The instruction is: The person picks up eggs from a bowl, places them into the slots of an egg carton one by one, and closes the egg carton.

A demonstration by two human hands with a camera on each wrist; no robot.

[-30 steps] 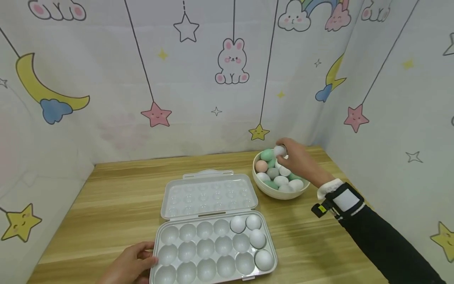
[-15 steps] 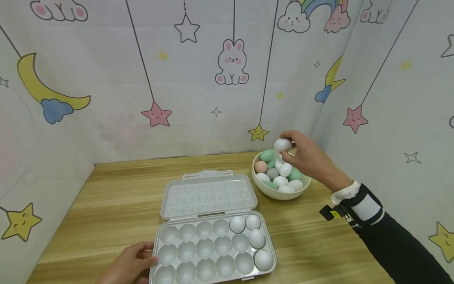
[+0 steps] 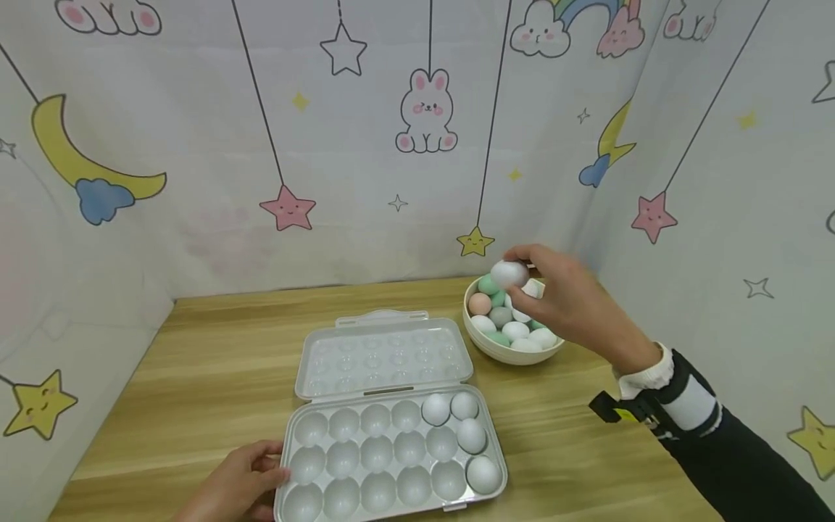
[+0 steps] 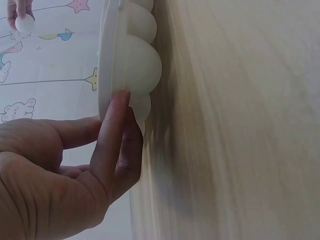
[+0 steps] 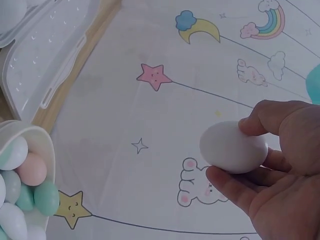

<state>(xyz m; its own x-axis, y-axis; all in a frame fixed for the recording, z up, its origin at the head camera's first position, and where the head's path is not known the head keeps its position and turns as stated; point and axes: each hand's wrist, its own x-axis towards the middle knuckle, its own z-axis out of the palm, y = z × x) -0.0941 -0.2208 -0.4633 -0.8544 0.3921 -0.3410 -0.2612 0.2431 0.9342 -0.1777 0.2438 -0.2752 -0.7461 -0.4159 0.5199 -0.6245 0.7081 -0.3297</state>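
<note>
My right hand pinches a white egg between thumb and fingertips, raised over the bowl. In the right wrist view the same egg shows whole, its end free of the fingers. White, green, grey and peach eggs fill the bowl. My left hand grips the left edge of the open egg tray; the left wrist view shows the thumb on one side of its rim and fingers against the cups. Several white eggs sit in cups at the tray's right end.
The tray's clear lid lies folded back behind it, on the wooden table. A cloth wall with printed stars and rabbits stands behind the table, and another rises at the right.
The right hand has lifted the egg off the bowl's heap and drawn back a little towards me. The egg has then shifted slightly left. The left hand and tray have stayed put.
</note>
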